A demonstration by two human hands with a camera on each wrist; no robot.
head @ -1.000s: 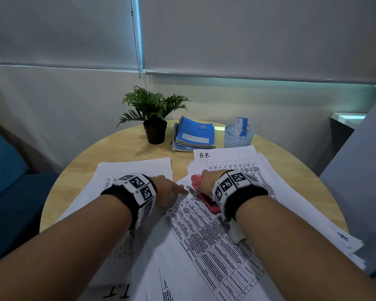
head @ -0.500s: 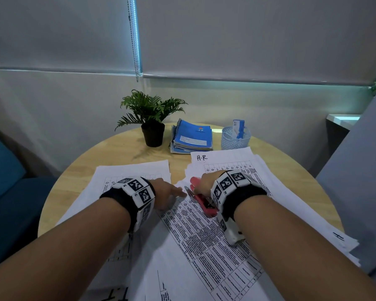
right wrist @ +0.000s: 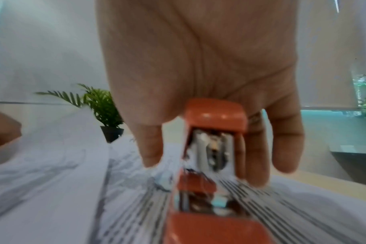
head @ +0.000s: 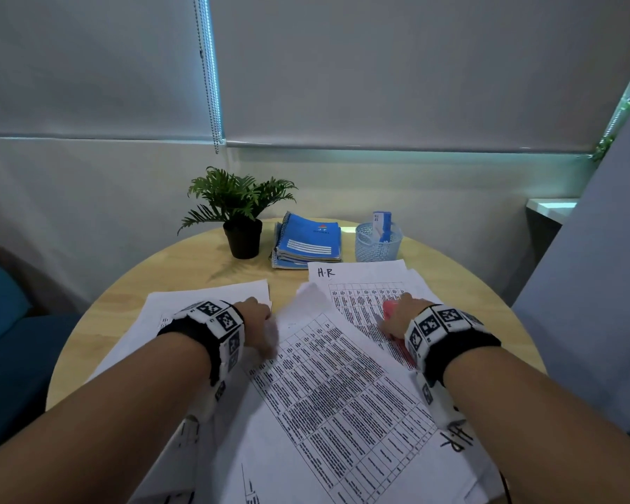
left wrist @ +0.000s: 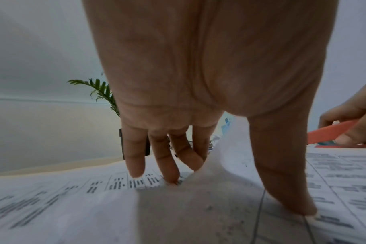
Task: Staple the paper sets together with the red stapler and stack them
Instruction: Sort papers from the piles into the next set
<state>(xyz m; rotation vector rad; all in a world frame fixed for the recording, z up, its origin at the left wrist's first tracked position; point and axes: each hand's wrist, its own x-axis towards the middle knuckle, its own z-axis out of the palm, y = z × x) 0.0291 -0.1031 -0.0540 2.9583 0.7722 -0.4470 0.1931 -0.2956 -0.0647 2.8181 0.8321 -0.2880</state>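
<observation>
From the head camera, a round wooden table [head: 131, 296] carries several sets of printed paper. The middle paper set [head: 342, 387] lies at an angle between both arms, and its far corner is lifted up. The left hand [head: 257, 318] rests at the left edge of this set, near the lifted corner. The right hand [head: 402, 314] holds the red stapler [head: 397, 331] over the pile of papers [head: 364, 281] marked "H.R" on the right. Another pile of papers [head: 204, 300] lies under the left wrist. At the far side stand a small plant [head: 239, 209], a stack of blue notebooks [head: 308, 238] and a mesh cup [head: 378, 241].

From the left wrist camera, the fingers [left wrist: 167, 158] of the left hand point down and are under the raised sheet, touching the page below, while the thumb [left wrist: 282, 173] presses on top of the sheet. So the hand pinches the paper. The stapler shows at the right edge, in the other hand.

From the right wrist camera, the picture is blurred. The right hand's fingers [right wrist: 282, 145] are curled around the stapler, which is held above the printed paper with its mouth a little open.
</observation>
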